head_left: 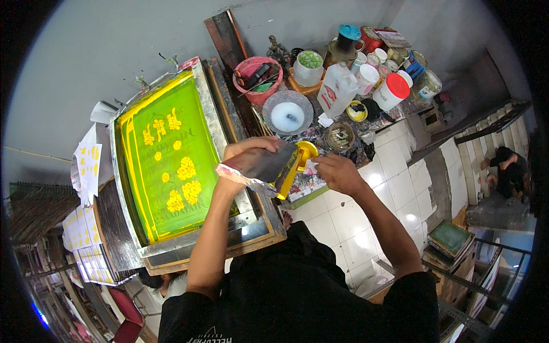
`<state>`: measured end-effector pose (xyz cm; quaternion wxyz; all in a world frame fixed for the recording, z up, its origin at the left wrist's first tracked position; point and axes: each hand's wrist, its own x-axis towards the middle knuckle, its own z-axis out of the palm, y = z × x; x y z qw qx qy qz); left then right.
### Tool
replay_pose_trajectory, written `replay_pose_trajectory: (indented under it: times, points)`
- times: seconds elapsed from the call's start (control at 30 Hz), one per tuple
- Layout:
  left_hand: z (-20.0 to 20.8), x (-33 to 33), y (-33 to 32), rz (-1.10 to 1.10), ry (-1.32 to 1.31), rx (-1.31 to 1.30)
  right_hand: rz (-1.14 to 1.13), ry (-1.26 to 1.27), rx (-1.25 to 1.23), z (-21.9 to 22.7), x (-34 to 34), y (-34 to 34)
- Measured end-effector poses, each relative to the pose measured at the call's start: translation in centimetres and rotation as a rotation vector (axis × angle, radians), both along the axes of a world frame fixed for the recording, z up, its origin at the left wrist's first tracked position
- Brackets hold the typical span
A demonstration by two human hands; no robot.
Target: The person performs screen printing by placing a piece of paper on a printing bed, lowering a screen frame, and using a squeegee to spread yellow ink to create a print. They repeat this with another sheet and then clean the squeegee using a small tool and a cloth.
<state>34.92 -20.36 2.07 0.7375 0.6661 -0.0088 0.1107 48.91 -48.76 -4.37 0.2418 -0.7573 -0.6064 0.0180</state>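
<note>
In my left hand (239,150) is a wide squeegee (260,163), tilted, with wet yellow ink along its blade edge. My fingers wrap over its top. My right hand (341,173) is closed in a pinch on a small white scraper card (310,168), close to the blade. Just beyond the blade sits a yellow tub (307,150) with yellow ink inside. To the left lies a framed green printing screen (197,154), smeared with yellow ink along its edges and bearing yellow lettering and flower shapes.
Beyond my hands, a cluttered table holds a grey bowl of white liquid (287,114), a pink basin (257,80), a white jug (338,90), an open tin (339,138) and several paint pots. White floor tiles (343,220) lie at right; another person (508,171) sits far right.
</note>
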Motion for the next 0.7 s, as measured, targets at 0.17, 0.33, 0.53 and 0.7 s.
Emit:
replay_pose_trajectory:
  times: [0.17, 0.33, 0.53, 0.7]
  points:
    - [0.2, -0.3, 0.1, -0.005, -0.012, 0.094, 0.134, -0.124, -0.132, 2.0, 0.4, -0.3]
    - [0.0, -0.6, -0.2, -0.010, -0.056, 0.015, 0.122, -0.059, -0.221, 3.4, 0.7, -0.7]
    - [-0.1, -1.6, -0.5, 0.047, -0.054, 0.006, -0.370, 0.463, 0.102, 3.8, -1.0, 0.2]
    - [-0.1, -2.0, -1.2, 0.065, -0.136, 0.078, -0.623, 1.151, 0.432, 2.5, -1.3, 2.9]
